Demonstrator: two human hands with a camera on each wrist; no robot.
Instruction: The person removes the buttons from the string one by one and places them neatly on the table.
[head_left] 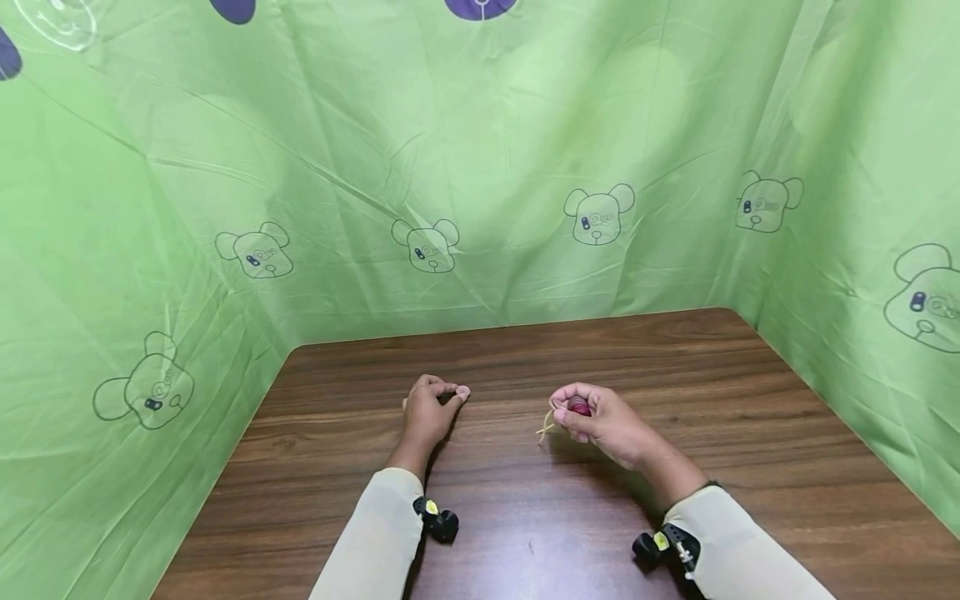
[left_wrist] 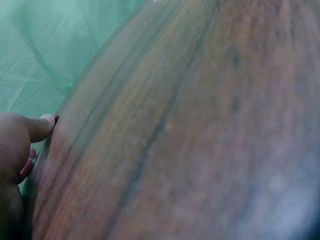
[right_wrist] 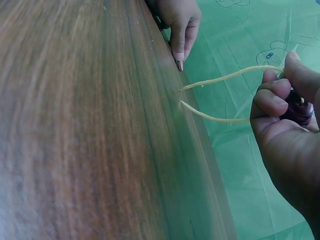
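Over the left part of the wooden table, my left hand [head_left: 429, 410] pinches a small pinkish piece [head_left: 462, 392] between thumb and fingertips; its kind does not show clearly. The left wrist view catches only the thumb side of that hand [left_wrist: 20, 145]. Further right, my right hand [head_left: 603, 423] curls its fingers round a shiny dark red, rounded thing [head_left: 578, 406], mostly covered by the palm. From the same fingers a thin yellow cord [right_wrist: 225, 76] sticks out, with two loose ends pointing toward the left hand. Both hands are apart, close over the tabletop.
The brown wood-grain table [head_left: 510, 517] has rounded far corners. Green cloth [head_left: 495, 150] printed with bear heads hangs behind it and at both sides. A small black camera sits on each wrist, the left one [head_left: 442, 525] and the right one [head_left: 651, 550], beside pale sleeves.
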